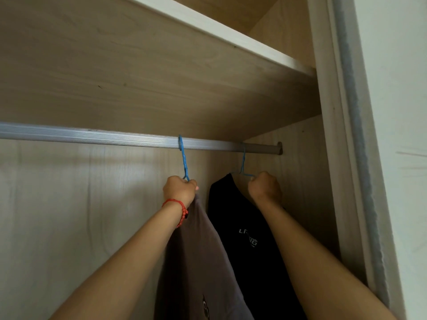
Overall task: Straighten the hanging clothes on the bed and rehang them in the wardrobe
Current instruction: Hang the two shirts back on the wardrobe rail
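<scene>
Inside the wardrobe a silver rail [92,136] runs left to right. Two blue hangers are hooked over it. My left hand [180,189] grips the neck of the left blue hanger [184,158], which carries a grey-brown shirt [198,262]. My right hand [265,187] grips the shoulder of the right blue hanger [243,161], which carries a black shirt [249,239] with a white logo. The two shirts hang side by side, touching. A red bead bracelet sits on my left wrist.
A wooden shelf [208,31] lies above the rail. The wardrobe's right side panel [300,158] stands close beside the black shirt, where the rail ends in a bracket [279,148]. A white door frame [346,135] runs down the right. The rail's left stretch bears no hangers.
</scene>
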`<state>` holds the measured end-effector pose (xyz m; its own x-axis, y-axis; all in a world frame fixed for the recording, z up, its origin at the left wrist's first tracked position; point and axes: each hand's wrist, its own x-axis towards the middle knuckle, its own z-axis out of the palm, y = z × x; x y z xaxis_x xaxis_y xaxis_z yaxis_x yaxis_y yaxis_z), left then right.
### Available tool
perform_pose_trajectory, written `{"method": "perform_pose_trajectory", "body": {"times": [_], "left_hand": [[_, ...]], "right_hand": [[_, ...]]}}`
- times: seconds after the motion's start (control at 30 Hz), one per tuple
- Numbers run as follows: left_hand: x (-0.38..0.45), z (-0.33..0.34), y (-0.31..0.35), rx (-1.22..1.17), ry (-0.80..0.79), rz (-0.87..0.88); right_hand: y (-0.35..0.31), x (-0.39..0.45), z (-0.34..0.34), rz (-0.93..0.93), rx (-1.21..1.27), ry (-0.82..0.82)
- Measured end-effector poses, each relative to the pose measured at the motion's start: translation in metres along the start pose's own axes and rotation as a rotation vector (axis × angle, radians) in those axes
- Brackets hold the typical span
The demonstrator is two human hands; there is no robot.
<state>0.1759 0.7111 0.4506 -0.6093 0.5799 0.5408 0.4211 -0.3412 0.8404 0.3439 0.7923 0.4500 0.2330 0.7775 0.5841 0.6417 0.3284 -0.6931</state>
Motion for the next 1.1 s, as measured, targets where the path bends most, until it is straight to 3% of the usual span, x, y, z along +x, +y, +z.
{"method": "perform_pose_trajectory", "body": {"times": [0.3, 0.53, 0.67, 0.83, 1.1], "left_hand": [[-0.005, -0.013, -0.002, 0.002, -0.010, 0.003], [-0.025, -0.032, 0.003, 0.123, 0.004, 0.125], [-0.045, -0.057, 0.009, 0.208, -0.050, 0.267], [-0.069, -0.106, 0.011, 0.313, -0.143, 0.461], [-0.102, -0.177, -0.027, 0.150, -0.247, 0.388]], "right_hand": [[-0.007, -0.014, -0.005, -0.028, -0.074, -0.041], [-0.016, -0.040, -0.021, -0.156, -0.273, 0.063], [-0.029, -0.060, -0.034, -0.317, -0.115, 0.023], [-0.045, -0.099, -0.060, -0.361, 0.135, -0.115], [-0.035, -0.202, -0.095, -0.497, 0.365, -0.063]]}}
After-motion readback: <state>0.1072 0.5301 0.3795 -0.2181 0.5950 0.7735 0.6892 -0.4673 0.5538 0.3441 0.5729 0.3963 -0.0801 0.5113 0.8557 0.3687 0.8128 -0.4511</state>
